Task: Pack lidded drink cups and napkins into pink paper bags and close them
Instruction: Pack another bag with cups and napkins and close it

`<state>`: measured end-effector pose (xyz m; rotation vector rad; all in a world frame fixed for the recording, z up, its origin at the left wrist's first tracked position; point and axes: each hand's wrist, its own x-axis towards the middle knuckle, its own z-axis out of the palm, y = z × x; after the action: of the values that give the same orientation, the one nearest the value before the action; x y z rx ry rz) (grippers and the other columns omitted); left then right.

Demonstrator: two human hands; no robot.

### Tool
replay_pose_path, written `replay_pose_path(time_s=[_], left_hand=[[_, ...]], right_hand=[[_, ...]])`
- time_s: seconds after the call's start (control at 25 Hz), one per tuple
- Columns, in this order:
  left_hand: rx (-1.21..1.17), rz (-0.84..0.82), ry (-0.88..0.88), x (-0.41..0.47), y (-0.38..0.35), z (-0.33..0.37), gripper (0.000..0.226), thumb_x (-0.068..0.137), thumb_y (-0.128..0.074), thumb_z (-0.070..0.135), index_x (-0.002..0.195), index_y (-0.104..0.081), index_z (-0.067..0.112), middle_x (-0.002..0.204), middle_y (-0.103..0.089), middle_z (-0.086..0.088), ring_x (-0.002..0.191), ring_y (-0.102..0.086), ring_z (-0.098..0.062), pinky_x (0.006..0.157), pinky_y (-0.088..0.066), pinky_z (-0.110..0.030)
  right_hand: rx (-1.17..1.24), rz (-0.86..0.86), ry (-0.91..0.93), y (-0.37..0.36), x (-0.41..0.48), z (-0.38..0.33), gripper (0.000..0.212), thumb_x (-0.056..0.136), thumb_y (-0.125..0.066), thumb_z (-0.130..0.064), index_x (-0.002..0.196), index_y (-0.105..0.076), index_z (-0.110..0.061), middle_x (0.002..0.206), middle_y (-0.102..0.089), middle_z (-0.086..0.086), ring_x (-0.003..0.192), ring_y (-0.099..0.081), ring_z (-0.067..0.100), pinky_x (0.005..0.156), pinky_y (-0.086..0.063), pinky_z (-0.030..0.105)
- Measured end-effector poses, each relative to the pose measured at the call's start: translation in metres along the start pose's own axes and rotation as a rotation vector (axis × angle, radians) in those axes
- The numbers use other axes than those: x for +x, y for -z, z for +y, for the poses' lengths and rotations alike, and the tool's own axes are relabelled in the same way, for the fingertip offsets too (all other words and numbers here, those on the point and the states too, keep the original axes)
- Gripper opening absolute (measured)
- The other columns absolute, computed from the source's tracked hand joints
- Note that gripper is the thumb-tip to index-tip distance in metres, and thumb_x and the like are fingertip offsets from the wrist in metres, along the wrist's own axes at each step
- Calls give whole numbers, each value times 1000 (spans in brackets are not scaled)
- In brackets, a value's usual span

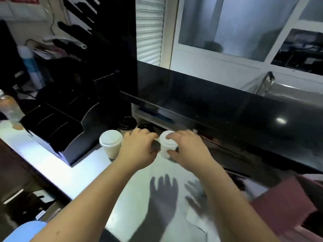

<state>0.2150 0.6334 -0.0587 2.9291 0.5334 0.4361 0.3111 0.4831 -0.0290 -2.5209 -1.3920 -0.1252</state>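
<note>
The step in hand is fetching a drink for packing. The right hand [188, 149] is clamped on a small white-lidded cup [165, 149], fingers over the lid and thumb against the wall; that cup stands at the back of the pale counter [78, 172], just under the black ledge [227, 109]. The left hand [138, 149] sits right beside it with fingers curled; whether it holds anything I cannot tell, since its palm hides what lies beneath (possibly the dark-lidded cup [146, 127] peeking out behind its knuckles).

Next, by my reading, the held cup must be lifted upright and carried to the pink bag [283, 203], which lies at the right edge of the view, well apart from the cups; it looks flat, so its mouth probably needs opening first, and a level carry would matter if the lid is loose.

Around them: a second white-lidded cup [111, 142] stands just left of the left hand; a black-lidded cup [127, 124] stands behind that one; a black compartment organiser [56, 126] crowds the left side; a bottle [8, 109] sits at far left. A white sheet [197, 220] lies on the counter nearer the person; it may be a napkin. The overhanging ledge limits a straight lift, so the cup likely has to come toward the person first.
</note>
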Motion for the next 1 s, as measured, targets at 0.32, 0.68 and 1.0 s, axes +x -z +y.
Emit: replay_pose_path(time_s=[0.32, 0.68, 1.0], left_hand=[[14, -59, 249, -8, -8, -190, 50, 79, -59, 46, 128, -53, 35, 120, -57, 11, 116, -44, -20, 91, -39, -37], [-40, -78, 319, -17, -14, -251, 53, 82, -61, 46, 132, -50, 35, 130, -51, 10, 122, -38, -20, 96, -35, -37], [-152, 7, 136, 40, 16, -206, 49, 81, -64, 44, 127, -55, 33, 126, -56, 8, 122, -44, -24, 96, -42, -41]], right_hand=[[110, -191, 54, -111, 119, -108, 55, 84, -65, -39, 135, -46, -31, 134, -50, -7, 123, -40, 20, 99, -37, 38], [-29, -349, 68, -177, 176, -149, 75, 82, -65, -36, 145, -24, -36, 149, -24, 2, 130, -27, 30, 102, -35, 41], [133, -177, 49, -67, 152, -99, 78, 72, -69, -32, 140, -32, -45, 146, -29, -7, 128, -26, 23, 99, -34, 39]])
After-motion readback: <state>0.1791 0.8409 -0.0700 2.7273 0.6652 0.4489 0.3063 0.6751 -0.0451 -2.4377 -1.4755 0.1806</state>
